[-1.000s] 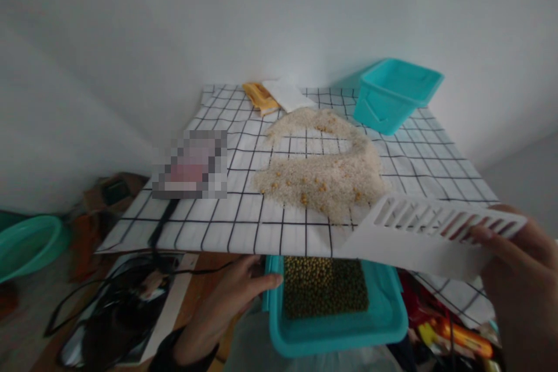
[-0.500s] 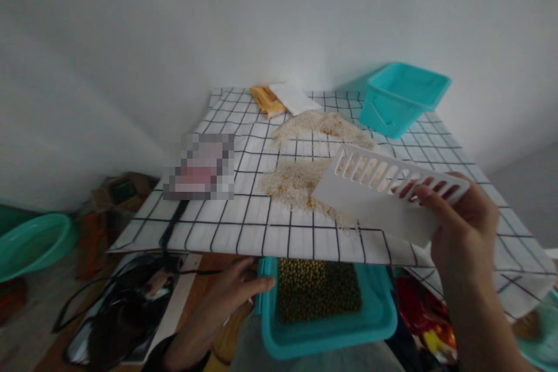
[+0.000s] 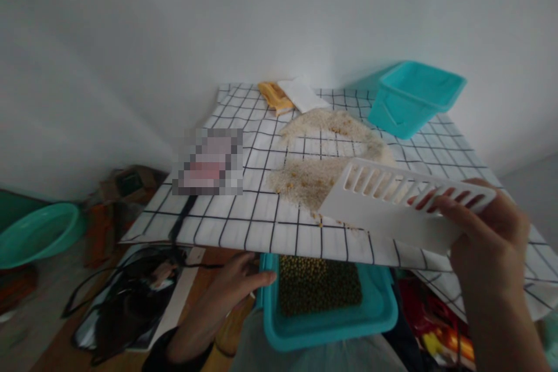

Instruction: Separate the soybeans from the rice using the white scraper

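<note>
My right hand (image 3: 483, 238) grips a white slotted plastic scraper (image 3: 392, 209) by its slotted edge, with its plain edge tilted down over the near side of a pile of rice mixed with yellow grains (image 3: 314, 177). The pile lies on a black-and-white checked cloth (image 3: 226, 221) covering a table. My left hand (image 3: 238, 285) holds the left rim of a turquoise tray (image 3: 331, 322) of green and yellow beans, kept just under the table's front edge.
An empty turquoise tub (image 3: 414, 99) stands at the back right of the table. A yellow packet (image 3: 274, 96) and a white card (image 3: 303, 96) lie at the back. A green basin (image 3: 37, 232) and dark bags (image 3: 131, 296) sit on the floor at the left.
My right hand has carried the scraper from the right over to the rice pile and then drawn it towards the front edge. The pile looks smaller and pushed together. My left hand keeps the tray in place.
</note>
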The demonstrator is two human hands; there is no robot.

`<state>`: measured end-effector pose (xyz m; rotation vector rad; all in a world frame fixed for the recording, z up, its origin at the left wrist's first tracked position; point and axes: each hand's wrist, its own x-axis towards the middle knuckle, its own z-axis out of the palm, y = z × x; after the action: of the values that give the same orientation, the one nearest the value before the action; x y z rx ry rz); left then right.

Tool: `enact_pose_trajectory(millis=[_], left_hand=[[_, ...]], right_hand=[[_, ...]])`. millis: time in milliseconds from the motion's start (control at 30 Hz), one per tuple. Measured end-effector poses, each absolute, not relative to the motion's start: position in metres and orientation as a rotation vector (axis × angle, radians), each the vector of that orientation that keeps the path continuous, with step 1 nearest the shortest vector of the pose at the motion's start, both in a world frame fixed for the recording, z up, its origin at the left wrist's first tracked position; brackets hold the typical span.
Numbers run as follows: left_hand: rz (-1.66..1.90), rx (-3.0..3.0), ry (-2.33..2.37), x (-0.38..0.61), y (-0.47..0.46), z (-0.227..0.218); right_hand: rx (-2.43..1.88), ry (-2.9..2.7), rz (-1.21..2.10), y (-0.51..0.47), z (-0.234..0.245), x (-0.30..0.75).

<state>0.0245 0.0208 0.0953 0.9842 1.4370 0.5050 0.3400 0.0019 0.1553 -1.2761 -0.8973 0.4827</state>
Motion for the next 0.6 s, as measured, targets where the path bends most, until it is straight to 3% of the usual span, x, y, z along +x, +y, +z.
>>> enact_pose_trajectory(millis=[400,600], left_hand=[[0.474,0.999,1.388,0.029,0.018,0.101],[0.446,1.012,1.394,0.03,0.02,0.095]], right_hand=[[-1.321,-0.704,0.285,-0.02,0.159,0.352],[-1.504,-0.7,0.34,-0.037,0.173,0.346]])
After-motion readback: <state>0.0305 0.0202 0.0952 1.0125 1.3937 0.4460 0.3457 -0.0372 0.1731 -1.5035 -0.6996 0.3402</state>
